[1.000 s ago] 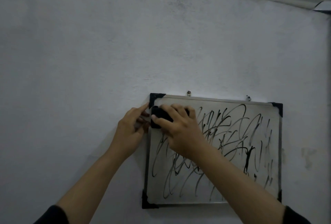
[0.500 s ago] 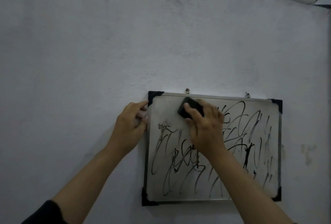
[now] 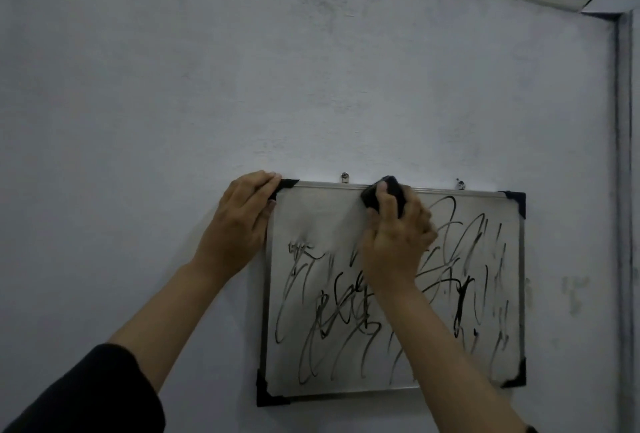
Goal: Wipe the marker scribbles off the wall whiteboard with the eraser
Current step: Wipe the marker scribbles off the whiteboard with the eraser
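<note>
Fingers (image 3: pixel 382 206) of right hand (image 3: pixel 394 245) grip eraser (image 3: pixel 384 195); left hand (image 3: pixel 242 218) clasps whiteboard (image 3: pixel 311 221) corner; scribbles (image 3: pixel 346 311) illegible.

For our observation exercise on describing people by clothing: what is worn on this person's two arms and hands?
Both hands, left hand and right hand, are bare, with no gloves, rings or watch visible. The forearms are uncovered. A dark, black-looking sleeve sits pushed up on the left arm; only a dark scrap shows at the right arm's lower edge.

eraser (image 3: pixel 383 194) now higher, rightward

Eraser (image 3: pixel 384 195) at whiteboard's (image 3: pixel 311 225) top edge
</note>
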